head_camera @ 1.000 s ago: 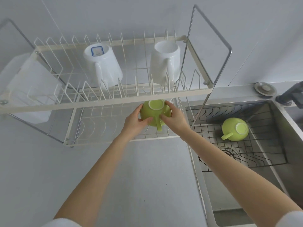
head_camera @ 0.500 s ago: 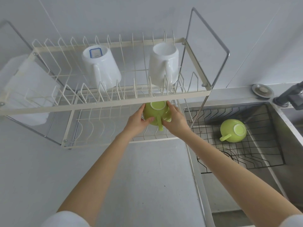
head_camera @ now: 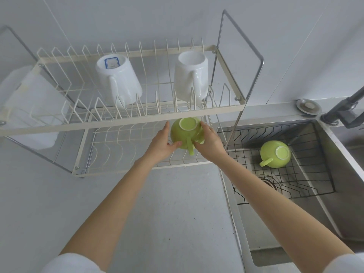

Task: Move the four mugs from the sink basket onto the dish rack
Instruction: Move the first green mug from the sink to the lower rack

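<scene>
You face a pale grey wall [head_camera: 137, 18] behind a matte grey counter [head_camera: 173, 213]. On your right sits a steel sink [head_camera: 334, 194], with a dark tap [head_camera: 346, 109] and round metal plug [head_camera: 308, 106] on its far ledge.

No legible text, brand, number or sign found. One label noted: a blue-bordered white sticker [head_camera: 111, 63] on the upturned base of the white mug [head_camera: 118, 79] at 10 o'clock on the upper tier of the dish rack [head_camera: 126, 123]. Its print is too small to read.
</scene>
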